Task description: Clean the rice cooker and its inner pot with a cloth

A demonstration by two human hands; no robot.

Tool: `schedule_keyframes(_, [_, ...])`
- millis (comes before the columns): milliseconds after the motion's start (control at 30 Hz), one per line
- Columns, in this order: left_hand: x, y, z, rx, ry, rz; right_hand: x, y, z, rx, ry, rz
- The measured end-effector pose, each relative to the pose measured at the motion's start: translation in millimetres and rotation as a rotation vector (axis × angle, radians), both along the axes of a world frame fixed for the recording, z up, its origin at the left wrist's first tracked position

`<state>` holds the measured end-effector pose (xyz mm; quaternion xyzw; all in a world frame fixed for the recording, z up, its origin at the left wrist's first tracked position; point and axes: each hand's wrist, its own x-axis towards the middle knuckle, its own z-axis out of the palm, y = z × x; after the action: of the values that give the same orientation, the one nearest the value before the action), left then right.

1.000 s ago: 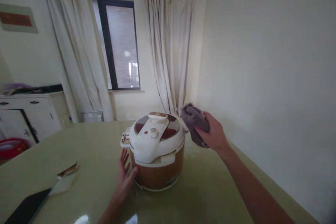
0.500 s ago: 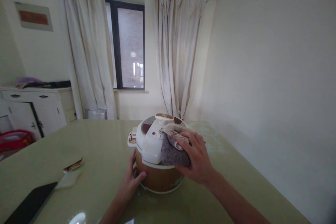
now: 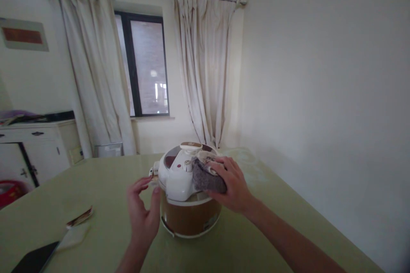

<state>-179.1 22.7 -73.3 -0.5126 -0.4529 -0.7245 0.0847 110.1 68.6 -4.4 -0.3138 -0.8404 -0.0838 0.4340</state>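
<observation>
On the table stands an electric pressure cooker (image 3: 191, 217) with a brown body and a white lid (image 3: 179, 187). A crumpled grey-purple cloth (image 3: 206, 177) is in the grip of my right hand (image 3: 232, 185), pressed against the lid's front right. Part of the lid is hidden behind cloth and fingers. My left hand (image 3: 144, 207) is raised at the cooker's left, fingers curved and thumb apart, with nothing seen in it. Its fingertips are close to the side handle (image 3: 154, 173); whether they touch it I cannot tell.
The green table (image 3: 105, 187) carries a dark flat object (image 3: 36, 258) and a small folded piece (image 3: 79, 217) at the left. A white cabinet (image 3: 45, 145) and a red basin (image 3: 11, 192) stand beyond. A wall (image 3: 320, 94) runs along the right.
My right hand brought the cloth from the cooker's right side onto the lid, then slightly leftward. My left hand left the cooker's lower left side and rose beside the handle. The view shifted.
</observation>
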Motion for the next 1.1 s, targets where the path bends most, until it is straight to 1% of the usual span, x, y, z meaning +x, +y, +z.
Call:
schedule_keyframes(33, [6.9, 1.0, 26.0, -0.036, 0.113, -0.021, 1.4, -4.2, -2.5, 0.006, -0.012, 0.034])
schedule_keyframes(67, [14.0, 5.1, 51.1, -0.102, 0.239, -0.077, 3.0, -4.9, -3.3, -0.002, -0.018, 0.051])
schedule_keyframes(100, [21.1, 12.3, 73.8, -0.168, 0.355, -0.138, 4.6, -2.4, -2.5, -0.024, -0.011, 0.051])
schedule_keyframes(133, [27.8, 22.0, 92.7, -0.228, 0.466, -0.174, 6.1, 2.8, -0.3, -0.06, 0.008, 0.029])
schedule_keyframes(167, [33.7, 33.4, 107.0, -0.274, 0.571, -0.172, 7.3, 10.3, 3.2, -0.104, 0.037, -0.014])
schedule_keyframes(200, [38.7, 45.3, 116.5, -0.33, 0.665, -0.169, 8.3, 19.3, 7.5, -0.15, 0.068, -0.076])
schedule_keyframes(233, [42.7, 56.6, 121.6, -0.402, 0.742, -0.175, 9.2, 29.6, 12.6, -0.192, 0.09, -0.146])
schedule_keyframes(300, [47.6, 73.8, 122.2, -0.518, 0.855, -0.185, 10.4, 52.5, 24.4, -0.26, 0.083, -0.274])
schedule_keyframes(367, [49.7, 80.8, 117.6, -0.558, 0.912, -0.19, 9.5, 76.4, 37.8, -0.319, 0.012, -0.34])
schedule_keyframes(433, [51.0, 78.1, 114.7, -0.524, 0.928, -0.167, 3.6, 98.6, 51.8, -0.374, -0.088, -0.331])
schedule_keyframes(533, [53.6, 64.8, 116.5, -0.455, 0.89, -0.094, -17.5, 121.6, 69.0, -0.411, -0.199, -0.261])
schedule_keyframes(600, [54.5, 56.0, 118.6, -0.414, 0.835, -0.043, -34.4, 127.9, 74.8, -0.39, -0.226, -0.23])
schedule_keyframes(667, [54.1, 50.4, 119.1, -0.383, 0.779, -0.039, -45.5, 128.0, 75.6, -0.35, -0.241, -0.217])
schedule_keyframes(767, [52.8, 48.8, 117.4, -0.359, 0.723, -0.083, -41.6, 119.5, 70.7, -0.328, -0.243, -0.215])
schedule_keyframes(867, [52.7, 50.2, 115.3, -0.319, 0.673, -0.117, -20.5, 95.9, 62.3, -0.308, -0.213, -0.272])
schedule_keyframes(933, [52.2, 49.0, 113.9, -0.279, 0.611, -0.152, -8.1, 68.7, 54.7, -0.244, -0.186, -0.322])
schedule_keyframes(967, [51.7, 47.4, 113.1, -0.252, 0.567, -0.17, -4.8, 52.4, 50.2, -0.208, -0.179, -0.325])
schedule_keyframes(1033, [50.2, 42.9, 110.9, -0.181, 0.456, -0.198, -5.8, 18.3, 40.5, -0.144, -0.178, -0.282])
schedule_keyframes(1100, [48.7, 37.7, 108.4, -0.107, 0.345, -0.236, -16.4, -11.7, 31.4, -0.076, -0.192, -0.223])
